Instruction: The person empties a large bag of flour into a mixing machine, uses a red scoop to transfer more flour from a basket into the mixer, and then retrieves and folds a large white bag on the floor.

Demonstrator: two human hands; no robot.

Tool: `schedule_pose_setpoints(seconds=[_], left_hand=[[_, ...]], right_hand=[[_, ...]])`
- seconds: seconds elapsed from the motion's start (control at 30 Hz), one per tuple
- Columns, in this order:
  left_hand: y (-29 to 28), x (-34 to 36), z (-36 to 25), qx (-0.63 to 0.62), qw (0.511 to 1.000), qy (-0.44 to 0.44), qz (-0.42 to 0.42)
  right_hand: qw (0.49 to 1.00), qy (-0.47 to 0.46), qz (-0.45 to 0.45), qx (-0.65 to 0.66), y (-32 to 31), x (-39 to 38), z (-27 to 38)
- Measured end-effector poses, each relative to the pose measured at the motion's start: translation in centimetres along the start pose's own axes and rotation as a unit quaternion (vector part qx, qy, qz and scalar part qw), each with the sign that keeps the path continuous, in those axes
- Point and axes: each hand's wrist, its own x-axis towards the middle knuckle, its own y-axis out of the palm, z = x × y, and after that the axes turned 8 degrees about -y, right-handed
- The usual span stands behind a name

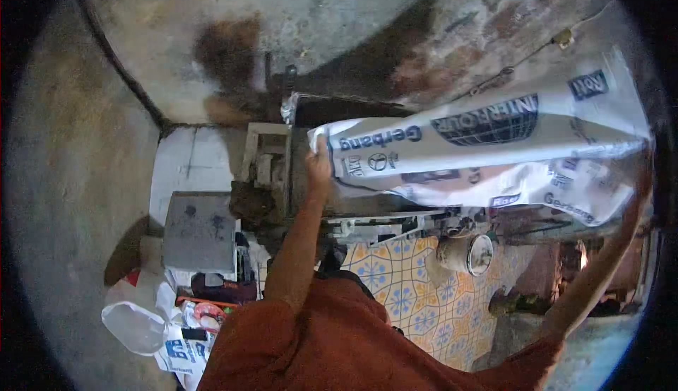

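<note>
A large white woven plastic sack (452, 147) with dark blue print is stretched out sideways between my hands. Its mirrored print suggests it is inside out or see-through; I cannot tell which. My left hand (320, 165) pinches the sack's narrow left end, thumb up. At the far right, my right hand (645, 168) is at the sack's wide end, in shadow, and its fingers are hard to see. The lower layer of the sack sags toward me in loose folds.
A stained wall (304, 24) rises ahead. Below the sack are a patterned tile floor (402, 299) and a white bucket (470, 255). At left stand a grey box-like block (200, 232) and a clear plastic container (132, 327) beside packages. A concrete ledge (593, 341) lies at lower right.
</note>
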Motion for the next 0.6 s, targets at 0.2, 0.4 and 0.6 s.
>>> schedule_pose_setpoints(seconds=[0.2,0.4,0.6], left_hand=[[-2.1,0.3,-0.5,0.08,0.994,-0.06,-0.03],[-2.1,-0.9,-6.4,0.005,0.985,0.006,0.17],[9.1,-8.3,-17.6,-0.025,0.923,0.055,0.38]], right_hand=[[1.0,0.011,-0.005,0.001,-0.2,-2.6,0.3],[0.989,0.091,-0.068,0.094,-3.3,-16.7,-2.8],[0.929,0.154,-0.175,0.287,-0.9,-31.5,-9.8]])
